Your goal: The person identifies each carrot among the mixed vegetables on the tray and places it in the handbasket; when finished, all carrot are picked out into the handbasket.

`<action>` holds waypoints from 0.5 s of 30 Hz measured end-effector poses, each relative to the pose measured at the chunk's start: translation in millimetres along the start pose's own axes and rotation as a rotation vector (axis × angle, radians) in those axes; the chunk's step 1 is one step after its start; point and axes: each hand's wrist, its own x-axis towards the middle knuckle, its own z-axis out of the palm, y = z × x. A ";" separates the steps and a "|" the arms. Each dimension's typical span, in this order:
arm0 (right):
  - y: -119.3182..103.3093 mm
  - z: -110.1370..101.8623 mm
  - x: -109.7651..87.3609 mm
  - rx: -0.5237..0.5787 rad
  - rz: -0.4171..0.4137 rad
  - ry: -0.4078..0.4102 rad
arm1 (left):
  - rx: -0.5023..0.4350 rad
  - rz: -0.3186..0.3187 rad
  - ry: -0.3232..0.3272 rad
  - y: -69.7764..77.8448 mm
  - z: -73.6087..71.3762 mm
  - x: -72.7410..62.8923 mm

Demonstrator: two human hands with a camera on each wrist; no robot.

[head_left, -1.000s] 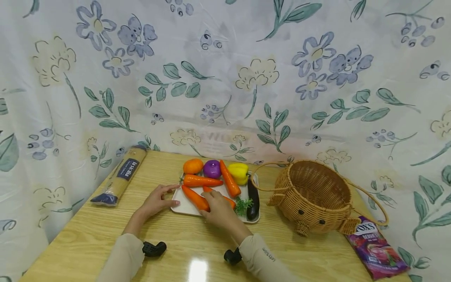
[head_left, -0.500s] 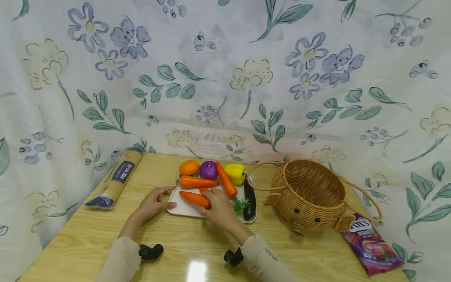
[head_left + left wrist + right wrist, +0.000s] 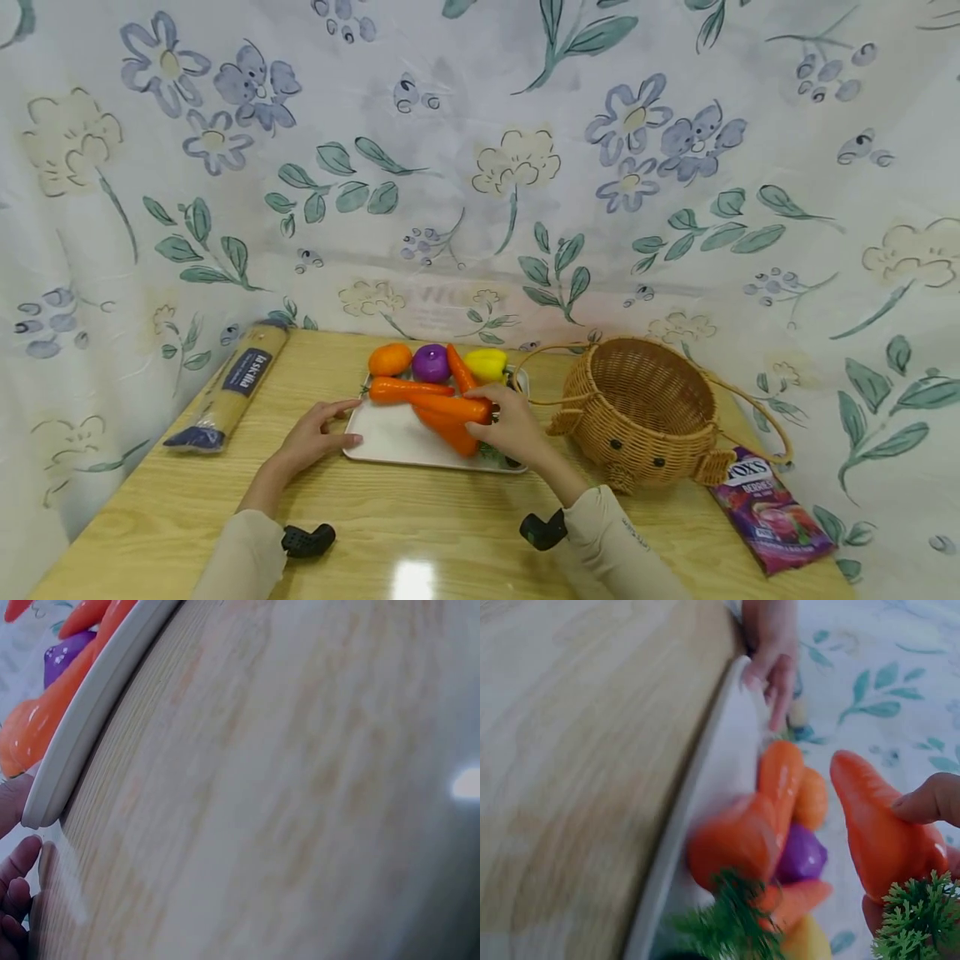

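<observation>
My right hand holds an orange carrot raised over the tray, pinched at its thick, leafy end; in the right wrist view this carrot points its tip away from the hand. My left hand is at the left end of the white tray, its thumb over the rim and the other fingers outside it. Below the held carrot lies another carrot on the tray. More carrots, one of them lengthwise, rest at the back. The eggplant is mostly hidden by my right hand.
An orange fruit, a purple onion-like vegetable and a yellow pepper line the tray's back. Right of it stands a wicker basket with handles; a purple FOX'S bag lies beyond. A spaghetti pack lies at left.
My right hand has lifted one carrot and moved right with it. The carrot beneath now lies tilted nearer the tray's middle. My left hand stays at the tray's end; the view has shifted slightly.
</observation>
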 end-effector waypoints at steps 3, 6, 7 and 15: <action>2.9 -12.8 -3.0 0.057 0.022 -0.011 | 0.004 0.007 -0.007 -1.4 0.6 0.9; 5.5 -26.2 -6.9 0.094 0.045 -0.031 | 0.010 0.015 -0.009 -1.6 1.5 1.5; 7.0 -30.6 -8.0 0.091 0.046 -0.032 | 0.009 0.018 -0.010 -1.4 1.6 1.5; 10.7 -71.7 -14.9 0.050 0.066 0.030 | 0.020 0.025 -0.017 -0.3 -0.9 -0.3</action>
